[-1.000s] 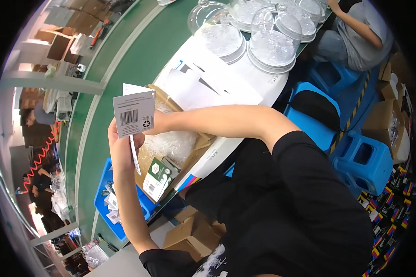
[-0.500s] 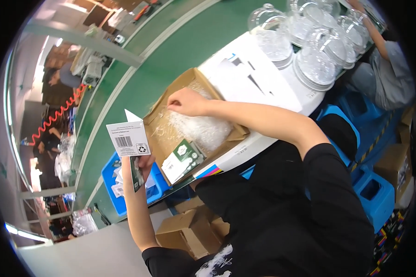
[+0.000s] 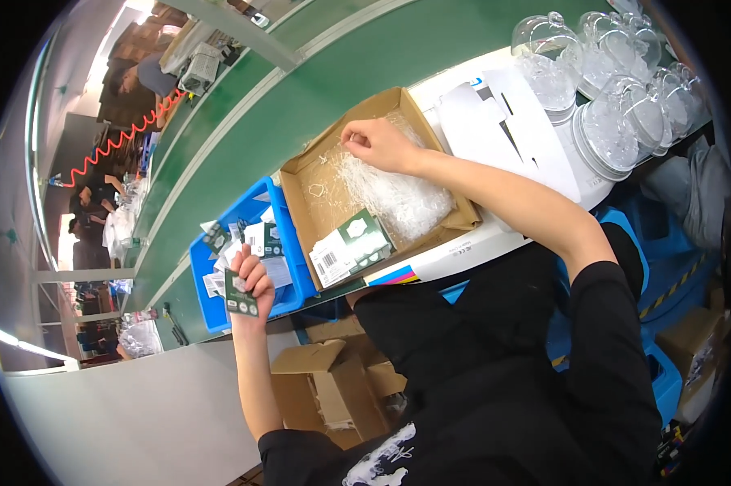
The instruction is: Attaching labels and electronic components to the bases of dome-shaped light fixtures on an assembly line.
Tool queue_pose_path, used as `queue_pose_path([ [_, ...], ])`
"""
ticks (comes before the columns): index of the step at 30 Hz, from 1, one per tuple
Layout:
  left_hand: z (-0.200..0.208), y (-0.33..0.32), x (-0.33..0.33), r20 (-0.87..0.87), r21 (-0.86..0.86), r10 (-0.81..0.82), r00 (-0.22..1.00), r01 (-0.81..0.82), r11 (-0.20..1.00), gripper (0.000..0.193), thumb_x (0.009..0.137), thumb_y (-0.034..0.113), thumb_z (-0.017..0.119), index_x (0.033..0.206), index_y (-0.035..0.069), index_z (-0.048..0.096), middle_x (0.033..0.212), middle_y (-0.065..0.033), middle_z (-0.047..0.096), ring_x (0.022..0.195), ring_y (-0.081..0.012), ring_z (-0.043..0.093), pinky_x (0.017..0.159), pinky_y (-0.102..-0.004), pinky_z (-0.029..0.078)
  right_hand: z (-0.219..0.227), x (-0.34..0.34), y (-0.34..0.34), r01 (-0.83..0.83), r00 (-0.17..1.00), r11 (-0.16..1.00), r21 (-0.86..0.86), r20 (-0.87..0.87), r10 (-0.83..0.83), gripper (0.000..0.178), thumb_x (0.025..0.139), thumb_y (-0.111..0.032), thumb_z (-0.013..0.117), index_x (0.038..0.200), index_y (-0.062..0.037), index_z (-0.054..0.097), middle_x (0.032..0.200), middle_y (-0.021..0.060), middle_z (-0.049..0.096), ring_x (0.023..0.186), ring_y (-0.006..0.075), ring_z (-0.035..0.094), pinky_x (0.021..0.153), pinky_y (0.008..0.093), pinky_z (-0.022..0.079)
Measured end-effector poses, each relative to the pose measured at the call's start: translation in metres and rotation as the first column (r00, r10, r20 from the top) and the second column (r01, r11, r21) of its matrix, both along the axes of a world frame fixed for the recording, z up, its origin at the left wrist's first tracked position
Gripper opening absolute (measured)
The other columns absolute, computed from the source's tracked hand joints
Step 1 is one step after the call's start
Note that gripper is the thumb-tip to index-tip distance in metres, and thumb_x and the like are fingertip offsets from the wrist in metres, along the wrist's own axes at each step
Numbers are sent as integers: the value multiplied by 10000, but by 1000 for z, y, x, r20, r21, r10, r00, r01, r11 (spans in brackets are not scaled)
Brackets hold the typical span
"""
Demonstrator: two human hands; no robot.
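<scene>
My left hand [image 3: 254, 279] grips a small dark green printed card [image 3: 240, 296] at the near edge of a blue plastic bin [image 3: 302, 271]. Inside that bin lie several loose green and white cards [image 3: 254, 235]. Over a shallow cardboard tray [image 3: 305, 182], my right hand [image 3: 379, 146] is closed with thumb and fingertips together; whatever is between them is too small to make out. Beneath it spreads a heap of thin clear plastic fasteners [image 3: 406, 198]. A stack of green and white cards [image 3: 353, 243] rests in the tray's near left corner.
Clear domed covers on round bases [image 3: 609, 134] crowd the right end of the table. White cut sheets [image 3: 495, 121] lie beside the tray. Behind runs a green work surface [image 3: 365, 69]. An open cardboard box [image 3: 341, 397] stands below, and blue stools are at the right.
The white folded card has left my left hand, which now holds only the dark green card. My right hand stays pinched above the tray. The whole view has shifted, showing more of the blue bin.
</scene>
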State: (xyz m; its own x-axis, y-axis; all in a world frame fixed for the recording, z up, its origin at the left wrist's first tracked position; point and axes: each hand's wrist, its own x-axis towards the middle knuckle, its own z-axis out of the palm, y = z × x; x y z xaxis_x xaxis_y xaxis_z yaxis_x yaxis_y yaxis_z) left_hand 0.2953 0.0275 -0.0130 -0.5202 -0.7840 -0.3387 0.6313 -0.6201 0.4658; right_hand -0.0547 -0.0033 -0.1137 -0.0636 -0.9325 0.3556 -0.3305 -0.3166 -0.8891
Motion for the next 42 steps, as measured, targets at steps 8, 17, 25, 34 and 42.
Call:
queue_pose_path([
  [8,-10,-41,-123,577,-401,100,811,174,900,196,986,215,483,1059,39,530,609,58,296,453,-49,277,397,-207,229,6,-4,0,56,998,998,-17,5,-56,181,895,-177,605,920,-4,652,716,61,644,627,111,569,588,266,455],
  [17,-78,-115,-180,596,-802,542,592,463,377,241,959,165,521,1036,-31,639,939,-65,655,862,-129,571,786,-268,461,-8,12,-4,73,997,968,-242,13,-72,200,775,-186,622,903,-45,680,840,156,676,763,299,653,669,385,511],
  [25,-79,-107,-184,597,-794,521,610,541,277,219,976,167,499,972,-24,603,884,-61,614,834,-131,546,776,-245,434,5,11,18,-127,987,972,-198,-118,105,112,691,-130,618,682,-19,602,670,174,599,612,341,581,551,403,440],
  [34,-65,-101,-205,578,-811,566,588,490,319,202,945,151,563,945,-32,649,781,-45,625,717,-92,524,646,-239,430,-13,-7,-2,-10,999,979,-204,-51,0,165,768,-122,626,885,-11,659,758,162,640,640,229,603,607,358,484],
  [42,-62,-103,-180,610,-793,530,590,450,412,181,937,131,550,916,-33,622,686,-22,589,619,-56,499,557,-226,405,6,11,2,-170,982,985,-33,83,172,132,844,-60,620,947,6,669,771,29,664,689,56,584,606,217,471],
])
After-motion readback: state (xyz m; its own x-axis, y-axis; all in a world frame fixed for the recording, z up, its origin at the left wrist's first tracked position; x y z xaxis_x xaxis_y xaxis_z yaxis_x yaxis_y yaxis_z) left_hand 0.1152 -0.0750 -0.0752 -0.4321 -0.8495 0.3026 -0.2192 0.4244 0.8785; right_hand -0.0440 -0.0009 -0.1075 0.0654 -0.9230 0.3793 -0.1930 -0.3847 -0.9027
